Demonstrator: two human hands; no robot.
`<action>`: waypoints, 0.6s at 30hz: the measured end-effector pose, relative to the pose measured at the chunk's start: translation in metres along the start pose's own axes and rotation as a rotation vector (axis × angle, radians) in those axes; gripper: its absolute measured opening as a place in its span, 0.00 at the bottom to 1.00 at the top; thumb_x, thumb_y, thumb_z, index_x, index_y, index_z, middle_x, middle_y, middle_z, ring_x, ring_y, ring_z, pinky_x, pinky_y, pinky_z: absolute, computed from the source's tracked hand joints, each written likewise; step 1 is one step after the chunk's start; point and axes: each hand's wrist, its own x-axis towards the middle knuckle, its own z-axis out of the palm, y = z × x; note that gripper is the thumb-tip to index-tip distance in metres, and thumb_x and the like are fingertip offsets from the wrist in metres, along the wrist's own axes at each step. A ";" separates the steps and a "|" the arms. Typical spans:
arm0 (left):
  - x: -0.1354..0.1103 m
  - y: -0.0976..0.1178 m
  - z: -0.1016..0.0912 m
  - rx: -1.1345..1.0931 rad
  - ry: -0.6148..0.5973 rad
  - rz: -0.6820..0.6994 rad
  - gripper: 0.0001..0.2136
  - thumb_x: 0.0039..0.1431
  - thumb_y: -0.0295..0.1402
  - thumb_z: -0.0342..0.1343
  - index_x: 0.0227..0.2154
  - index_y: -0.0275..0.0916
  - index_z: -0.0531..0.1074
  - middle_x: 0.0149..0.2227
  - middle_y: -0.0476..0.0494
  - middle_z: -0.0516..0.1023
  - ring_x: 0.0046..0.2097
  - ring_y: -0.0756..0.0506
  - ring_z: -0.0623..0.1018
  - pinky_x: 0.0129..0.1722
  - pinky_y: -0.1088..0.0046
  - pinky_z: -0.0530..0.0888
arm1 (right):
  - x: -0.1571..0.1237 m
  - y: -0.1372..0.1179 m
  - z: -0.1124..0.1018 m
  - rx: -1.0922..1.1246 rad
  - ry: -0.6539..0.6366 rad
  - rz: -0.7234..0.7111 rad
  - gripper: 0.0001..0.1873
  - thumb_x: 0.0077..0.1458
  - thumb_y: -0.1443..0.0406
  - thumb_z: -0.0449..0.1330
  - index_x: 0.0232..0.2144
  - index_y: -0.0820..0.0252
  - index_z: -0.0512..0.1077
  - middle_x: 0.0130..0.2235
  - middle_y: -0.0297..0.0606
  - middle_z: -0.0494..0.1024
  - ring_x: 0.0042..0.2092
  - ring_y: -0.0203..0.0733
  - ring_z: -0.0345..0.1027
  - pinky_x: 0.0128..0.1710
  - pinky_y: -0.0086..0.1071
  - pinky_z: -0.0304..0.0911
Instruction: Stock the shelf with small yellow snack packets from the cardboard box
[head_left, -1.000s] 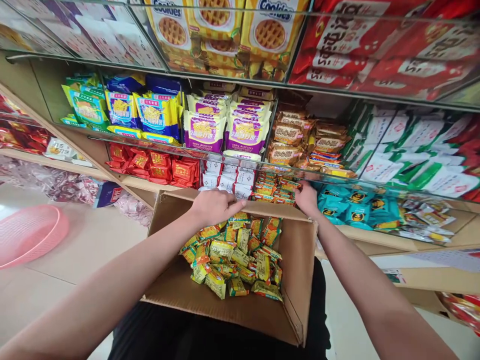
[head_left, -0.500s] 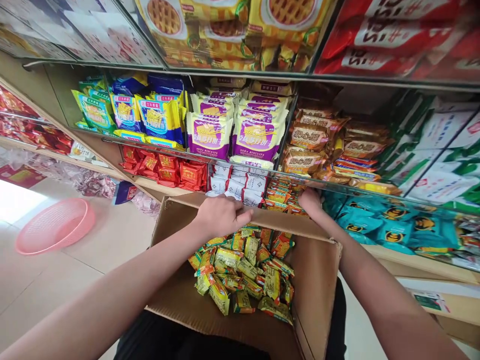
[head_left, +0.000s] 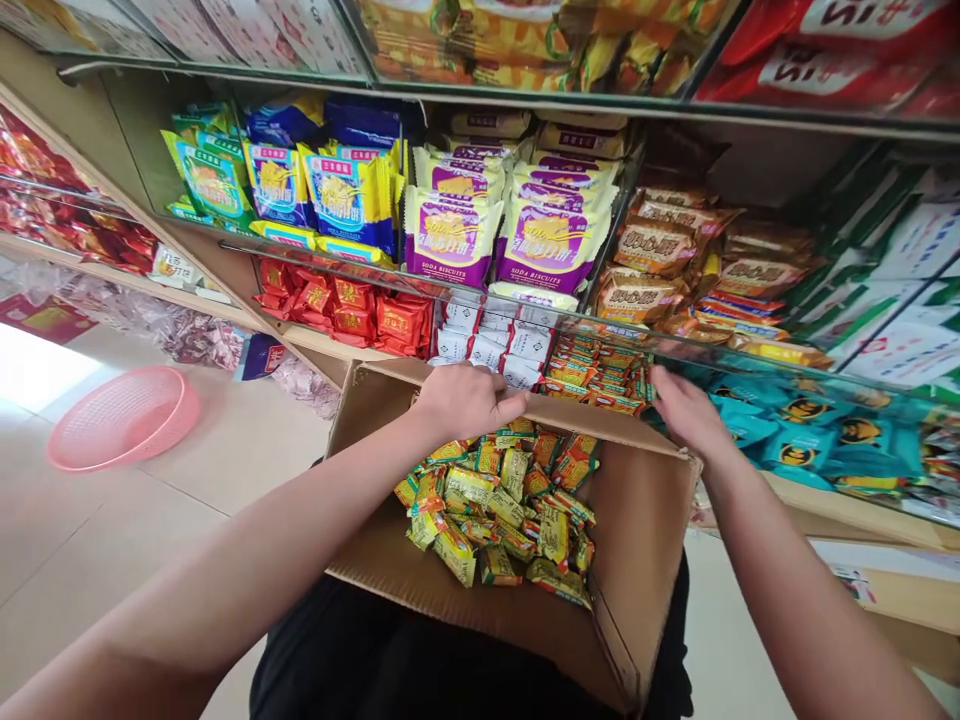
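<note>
An open cardboard box (head_left: 645, 560) rests against my body, holding several small yellow, green and orange snack packets (head_left: 502, 510). My left hand (head_left: 465, 400) is curled over the box's far rim, fingers closed on the cardboard edge. My right hand (head_left: 686, 412) hovers at the box's far right corner, fingers together and stretched out, holding nothing. Just beyond it lies a shelf compartment of matching orange-green packets (head_left: 600, 365).
Glass-fronted shelves hold purple soda biscuit bags (head_left: 495, 235), blue-yellow bags (head_left: 330, 195), red packets (head_left: 345, 310), white packets (head_left: 495, 340), brown packs (head_left: 660, 260) and teal packets (head_left: 810, 435). A pink basket (head_left: 124, 415) sits on the tiled floor at left.
My right hand has pulled back out of the orange-green packet compartment to the box's corner. The view has shifted left and down; my left hand stays on the rim.
</note>
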 end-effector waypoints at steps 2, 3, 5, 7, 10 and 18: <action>-0.002 0.001 0.001 -0.006 0.014 0.011 0.33 0.55 0.54 0.25 0.32 0.40 0.74 0.32 0.41 0.75 0.35 0.42 0.73 0.29 0.70 0.63 | -0.055 -0.007 -0.021 0.198 -0.026 0.034 0.23 0.55 0.53 0.45 0.42 0.61 0.70 0.45 0.43 0.72 0.46 0.45 0.66 0.44 0.39 0.62; -0.003 0.001 0.001 -0.009 0.022 0.014 0.33 0.55 0.53 0.25 0.32 0.40 0.74 0.32 0.41 0.75 0.35 0.42 0.73 0.29 0.70 0.63 | -0.086 -0.012 -0.028 0.166 0.118 -0.021 0.21 0.56 0.54 0.45 0.41 0.59 0.70 0.44 0.41 0.73 0.46 0.45 0.66 0.46 0.42 0.61; -0.003 0.001 0.002 -0.011 0.036 0.020 0.33 0.55 0.53 0.25 0.32 0.39 0.74 0.32 0.40 0.75 0.35 0.42 0.73 0.29 0.69 0.64 | -0.143 -0.023 -0.032 0.065 0.362 -0.264 0.14 0.55 0.61 0.49 0.41 0.56 0.69 0.44 0.39 0.72 0.47 0.45 0.64 0.48 0.45 0.57; -0.004 0.001 0.002 -0.007 0.043 0.025 0.34 0.54 0.54 0.24 0.32 0.39 0.74 0.31 0.40 0.75 0.35 0.41 0.73 0.29 0.69 0.64 | -0.182 -0.034 -0.015 0.012 0.195 -0.636 0.11 0.50 0.68 0.54 0.38 0.52 0.70 0.37 0.36 0.74 0.45 0.44 0.65 0.46 0.42 0.60; -0.007 -0.001 0.002 -0.002 0.043 0.018 0.35 0.54 0.54 0.24 0.32 0.39 0.74 0.31 0.40 0.75 0.35 0.41 0.73 0.30 0.68 0.65 | -0.190 -0.043 0.046 -0.151 -0.293 -0.742 0.18 0.51 0.68 0.53 0.46 0.54 0.65 0.46 0.39 0.70 0.50 0.44 0.60 0.49 0.41 0.58; -0.012 -0.002 0.008 0.002 0.073 0.003 0.32 0.55 0.54 0.27 0.34 0.40 0.74 0.33 0.39 0.76 0.37 0.40 0.74 0.33 0.66 0.67 | -0.105 -0.031 0.156 -0.489 -0.287 -0.385 0.27 0.45 0.73 0.54 0.51 0.62 0.60 0.52 0.47 0.63 0.55 0.52 0.51 0.50 0.44 0.53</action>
